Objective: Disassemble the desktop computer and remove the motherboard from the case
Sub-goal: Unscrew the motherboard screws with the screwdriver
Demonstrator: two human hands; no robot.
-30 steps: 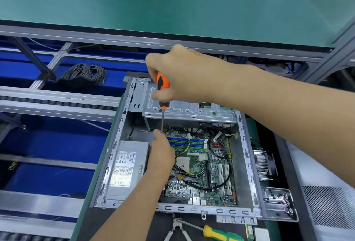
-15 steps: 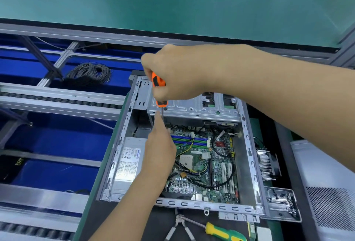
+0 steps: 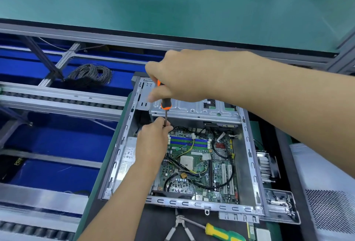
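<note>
Your right hand (image 3: 184,75) is wrapped around the orange-and-black handle of the screwdriver (image 3: 164,104), which stands nearly upright over the open case (image 3: 247,144), while your left hand (image 3: 153,141) pinches the shaft low down, just above the motherboard (image 3: 199,164). The board still lies flat in the case, cables crossing it, with the power supply (image 3: 127,158) at its 9 o'clock and the drive cage (image 3: 194,110) at its 12 o'clock. The tip and the screw are hidden behind your left fingers, so feel for the seat before turning. Keep the shaft square to the board, press straight down, and let the left fingers only steady it. A slipping tip could gouge the traces beside the memory slots (image 3: 189,142). Mind the black cable looped near your knuckles.
</note>
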